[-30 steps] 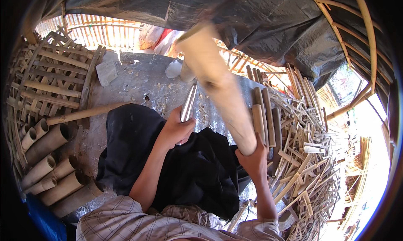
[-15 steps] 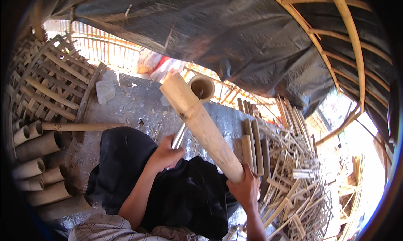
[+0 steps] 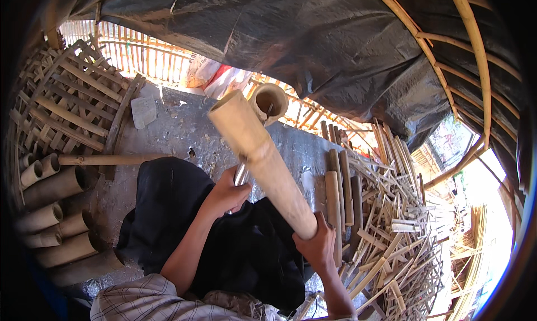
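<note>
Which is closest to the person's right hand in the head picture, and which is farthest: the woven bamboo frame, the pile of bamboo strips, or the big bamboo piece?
From the right hand:
1. Big bamboo piece: held in it.
2. Pile of bamboo strips: to its right.
3. Woven bamboo frame: far left.

The long bamboo tube (image 3: 279,178) at centre has a pale, smooth, mostly matt skin, broken by a raised node; the tool handle (image 3: 241,175) beside it is bright, polished-looking metal. Matt black cloth (image 3: 168,209) lies lower centre, next to thin checked shirt fabric (image 3: 140,300). The grey slab (image 3: 168,133) looks rough, with glossy patches. Creased black plastic sheeting (image 3: 263,36) shines softly across the top; splintery bamboo strips (image 3: 386,259) fill lower right.
</note>
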### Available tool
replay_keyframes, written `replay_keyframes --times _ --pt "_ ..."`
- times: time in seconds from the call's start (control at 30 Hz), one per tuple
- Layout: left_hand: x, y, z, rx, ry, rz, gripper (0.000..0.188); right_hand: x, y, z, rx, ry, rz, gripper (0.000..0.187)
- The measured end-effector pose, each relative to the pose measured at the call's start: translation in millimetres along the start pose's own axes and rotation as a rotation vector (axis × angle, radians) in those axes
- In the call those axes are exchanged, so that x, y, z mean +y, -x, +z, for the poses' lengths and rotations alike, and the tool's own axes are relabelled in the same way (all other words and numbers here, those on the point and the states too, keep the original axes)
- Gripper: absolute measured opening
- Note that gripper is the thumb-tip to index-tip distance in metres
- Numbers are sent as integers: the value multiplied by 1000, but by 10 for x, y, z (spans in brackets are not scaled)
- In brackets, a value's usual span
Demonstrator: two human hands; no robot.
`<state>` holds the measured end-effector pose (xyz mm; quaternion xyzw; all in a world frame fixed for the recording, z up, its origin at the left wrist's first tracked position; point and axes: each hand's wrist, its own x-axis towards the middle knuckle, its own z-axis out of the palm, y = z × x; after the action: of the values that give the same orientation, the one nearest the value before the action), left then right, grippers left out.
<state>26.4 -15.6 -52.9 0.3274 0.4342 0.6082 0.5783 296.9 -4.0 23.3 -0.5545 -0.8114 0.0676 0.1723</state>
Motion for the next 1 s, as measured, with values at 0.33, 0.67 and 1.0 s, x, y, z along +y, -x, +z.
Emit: replay_keyframes --times 0.33,0.67,1.0 --pt "51 0 16 19 46 -22 20 178 -67 78 28 -110 -31 48" --pt "42 -33 -127 33 76 -15 21 196 -201 9 103 -58 -98 42" --pt "-53 -16 -53 21 -34 -41 19 97 -123 -119 56 -102 -75 46"
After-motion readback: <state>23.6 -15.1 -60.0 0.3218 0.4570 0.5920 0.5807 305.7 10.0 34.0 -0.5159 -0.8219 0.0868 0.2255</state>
